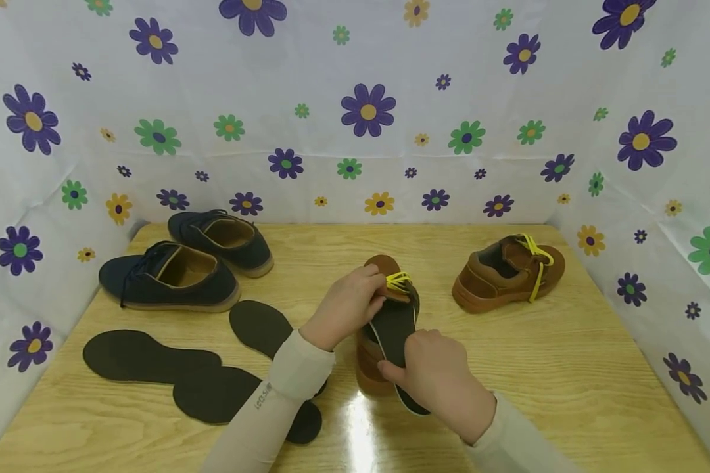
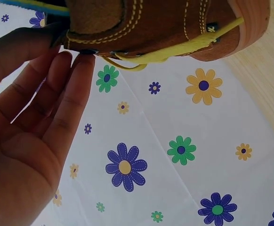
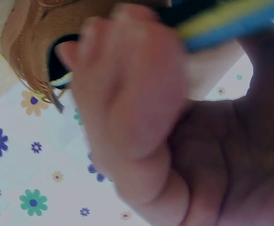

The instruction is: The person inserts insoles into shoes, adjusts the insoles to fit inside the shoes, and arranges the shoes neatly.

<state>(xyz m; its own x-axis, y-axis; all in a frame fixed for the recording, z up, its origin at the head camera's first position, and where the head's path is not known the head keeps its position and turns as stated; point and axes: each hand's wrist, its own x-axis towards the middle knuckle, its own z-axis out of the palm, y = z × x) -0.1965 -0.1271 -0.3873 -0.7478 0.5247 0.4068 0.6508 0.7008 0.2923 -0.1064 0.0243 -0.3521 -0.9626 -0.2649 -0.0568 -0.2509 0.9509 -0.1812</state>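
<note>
A brown shoe (image 1: 369,368) with yellow laces (image 1: 399,282) stands at the middle of the table, toe pointing away. A black insole (image 1: 395,332) with a pale edge lies partly inside it, its heel end sticking out toward me. My left hand (image 1: 352,302) pinches the edge of the shoe's opening by the laces, as the left wrist view also shows on the brown upper (image 2: 160,23). My right hand (image 1: 440,371) grips the insole near its heel end. Blue and yellow layers show along the insole's edge (image 3: 231,21) in the right wrist view, where my fingers are blurred.
The other brown shoe (image 1: 509,276), also yellow-laced, stands at the right. Two dark blue shoes (image 1: 165,282) are at the back left. Loose black insoles (image 1: 136,355) lie at the front left, partly under my left forearm. A flowered white cloth (image 1: 307,72) surrounds the wooden table (image 1: 568,387).
</note>
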